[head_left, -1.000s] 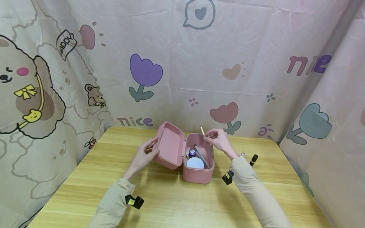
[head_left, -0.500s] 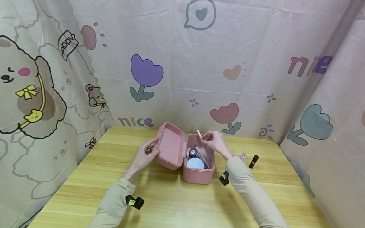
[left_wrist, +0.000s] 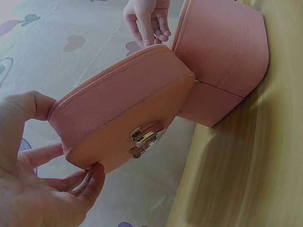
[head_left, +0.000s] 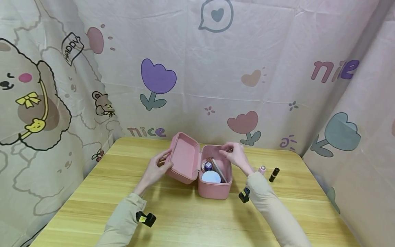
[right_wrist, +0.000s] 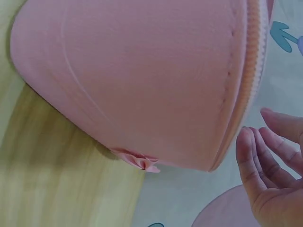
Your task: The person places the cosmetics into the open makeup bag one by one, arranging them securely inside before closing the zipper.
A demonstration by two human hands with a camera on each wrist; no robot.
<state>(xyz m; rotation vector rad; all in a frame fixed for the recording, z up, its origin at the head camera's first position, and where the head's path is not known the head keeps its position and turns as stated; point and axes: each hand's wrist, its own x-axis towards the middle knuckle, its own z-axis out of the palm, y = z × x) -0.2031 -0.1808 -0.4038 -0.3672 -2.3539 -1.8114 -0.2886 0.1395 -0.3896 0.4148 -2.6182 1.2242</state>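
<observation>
Moved slim stick out of right hand since earlier frame, presumably into pink cosmetic case. Fingertips parted, gripping nothing; with left hand, pinching tilted lid. Hold steady; withdraw clear of zipper.

Head cam's looking bright n even tbh, w/ soft shadows falling on the counter. Wrist cams are running dimmer n softer; metal clasp is glinting in L view.

Printed-cloth booth round a wooden table
</observation>
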